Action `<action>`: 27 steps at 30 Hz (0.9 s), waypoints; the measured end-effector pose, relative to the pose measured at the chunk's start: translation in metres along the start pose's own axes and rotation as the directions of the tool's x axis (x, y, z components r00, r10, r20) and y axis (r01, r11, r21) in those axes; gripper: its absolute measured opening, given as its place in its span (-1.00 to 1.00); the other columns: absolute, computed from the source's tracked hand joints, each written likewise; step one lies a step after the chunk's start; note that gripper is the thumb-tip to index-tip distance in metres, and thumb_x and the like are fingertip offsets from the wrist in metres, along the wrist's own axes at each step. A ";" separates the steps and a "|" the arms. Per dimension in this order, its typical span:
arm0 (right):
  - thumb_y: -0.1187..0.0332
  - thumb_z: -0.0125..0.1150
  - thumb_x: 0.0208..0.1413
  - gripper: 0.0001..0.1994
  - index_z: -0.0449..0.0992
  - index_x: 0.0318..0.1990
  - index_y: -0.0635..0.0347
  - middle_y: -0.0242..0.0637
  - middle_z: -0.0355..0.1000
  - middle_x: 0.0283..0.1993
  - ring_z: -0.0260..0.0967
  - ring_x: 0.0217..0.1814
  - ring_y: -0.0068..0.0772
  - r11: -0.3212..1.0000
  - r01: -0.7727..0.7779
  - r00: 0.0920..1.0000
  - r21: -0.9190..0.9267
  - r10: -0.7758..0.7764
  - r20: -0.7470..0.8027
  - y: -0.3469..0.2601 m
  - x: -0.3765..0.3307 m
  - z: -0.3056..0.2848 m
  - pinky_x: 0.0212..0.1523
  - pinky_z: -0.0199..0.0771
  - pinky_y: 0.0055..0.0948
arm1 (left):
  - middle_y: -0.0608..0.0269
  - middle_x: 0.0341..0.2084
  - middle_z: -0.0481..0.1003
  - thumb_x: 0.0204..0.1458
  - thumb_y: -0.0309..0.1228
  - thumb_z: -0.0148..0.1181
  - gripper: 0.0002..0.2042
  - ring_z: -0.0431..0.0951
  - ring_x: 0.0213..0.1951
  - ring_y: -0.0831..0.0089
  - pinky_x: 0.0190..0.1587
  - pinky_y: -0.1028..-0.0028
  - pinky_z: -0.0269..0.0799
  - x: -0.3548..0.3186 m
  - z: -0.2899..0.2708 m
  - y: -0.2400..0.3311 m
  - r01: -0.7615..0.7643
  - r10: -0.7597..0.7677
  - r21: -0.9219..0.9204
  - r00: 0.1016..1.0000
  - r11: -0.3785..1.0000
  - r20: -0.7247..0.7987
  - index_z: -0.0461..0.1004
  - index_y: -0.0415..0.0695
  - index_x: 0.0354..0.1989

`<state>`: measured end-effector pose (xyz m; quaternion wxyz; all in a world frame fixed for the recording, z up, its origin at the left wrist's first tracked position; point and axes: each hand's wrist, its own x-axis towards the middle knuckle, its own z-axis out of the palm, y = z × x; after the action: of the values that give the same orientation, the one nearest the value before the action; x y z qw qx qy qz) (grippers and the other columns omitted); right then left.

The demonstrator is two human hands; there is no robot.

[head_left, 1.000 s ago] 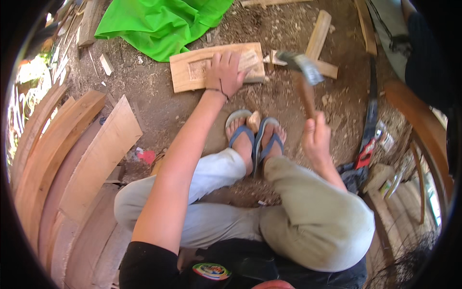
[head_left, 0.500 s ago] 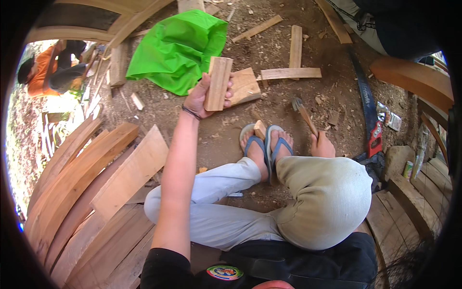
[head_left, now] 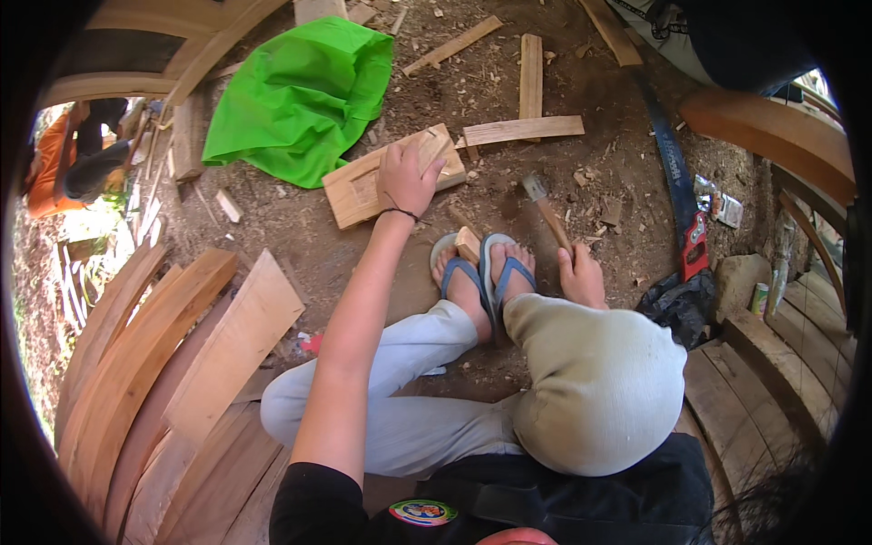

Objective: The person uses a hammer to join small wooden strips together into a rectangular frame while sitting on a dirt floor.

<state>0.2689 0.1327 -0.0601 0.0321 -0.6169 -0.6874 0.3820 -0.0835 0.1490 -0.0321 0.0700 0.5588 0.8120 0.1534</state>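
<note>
My left hand point(head_left: 408, 178) presses down over a pale wooden board point(head_left: 352, 193) on the ground, ahead of my feet. Its fingers curl over a wooden block, which the hand mostly hides. A dark cord circles the wrist. Beside my right knee, my right hand point(head_left: 582, 275) is closed round the wooden handle of a hammer point(head_left: 550, 218). The hammer's grey metal head rests near the dirt. Between my sandalled feet a small wood piece point(head_left: 468, 244) stands tilted.
A bright green cloth point(head_left: 300, 100) lies at the far left of the board. Thin wood strips point(head_left: 522, 130) are scattered ahead. A handsaw point(head_left: 672, 173) with a red handle lies on the right. Curved timbers point(head_left: 154, 336) are stacked on the left. Another person in orange point(head_left: 50, 163) is at far left.
My left hand has lowered the wooden block from mid-air onto the board and turned palm down. The right hand keeps its hold on the hammer. The view has shifted slightly.
</note>
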 end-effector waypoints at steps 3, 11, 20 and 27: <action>0.14 0.02 0.26 -0.71 0.39 -0.15 0.20 0.11 0.45 -0.42 0.44 -0.33 0.24 0.988 0.130 0.990 0.085 -0.134 0.045 -0.015 0.012 -0.003 -0.37 0.38 0.01 | 0.07 -0.29 0.39 -0.04 -0.07 0.25 -0.51 0.43 -0.20 0.10 -0.18 0.18 0.35 -0.009 0.030 -0.009 -0.119 0.123 0.168 0.992 0.979 -0.012 0.43 -0.17 -0.04; 0.12 -0.07 0.33 -0.66 0.29 -0.28 0.27 -0.06 0.25 -0.61 0.21 -0.62 -0.09 0.946 0.232 0.956 0.225 -0.265 0.127 -0.062 0.058 -0.007 -0.55 0.22 -0.25 | 0.18 -0.34 0.38 -0.11 -0.13 0.29 -0.53 0.40 -0.29 0.15 -0.29 0.21 0.28 -0.008 0.053 -0.010 -0.226 0.235 0.074 0.962 0.971 -0.141 0.43 -0.15 -0.07; 0.04 -0.09 0.31 -0.59 0.39 -0.18 0.30 -0.17 0.31 -0.59 0.33 -0.56 -0.21 0.882 0.437 0.897 0.175 -0.443 -0.007 -0.095 0.056 -0.021 -0.53 0.29 -0.29 | 0.24 -0.33 0.40 -0.18 -0.15 0.32 -0.53 0.39 -0.31 0.21 -0.27 0.25 0.26 -0.003 0.050 -0.014 -0.230 0.230 0.013 0.967 0.973 -0.114 0.46 -0.13 -0.09; 0.16 0.03 0.24 -0.69 0.42 -0.21 0.29 -0.10 0.33 -0.59 0.40 -0.56 -0.05 0.851 0.522 0.852 0.059 -0.523 0.005 -0.101 0.053 -0.023 -0.52 0.34 -0.24 | 0.33 -0.31 0.42 -0.23 -0.16 0.33 -0.54 0.40 -0.25 0.31 -0.23 0.29 0.24 0.000 0.056 -0.015 -0.222 0.223 0.017 0.968 0.975 -0.118 0.48 -0.07 -0.11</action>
<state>0.1850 0.1954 -0.0090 0.1445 -0.4019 -0.8184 0.3845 -0.0806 0.1537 -0.0894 0.0030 0.6363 0.7472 0.1918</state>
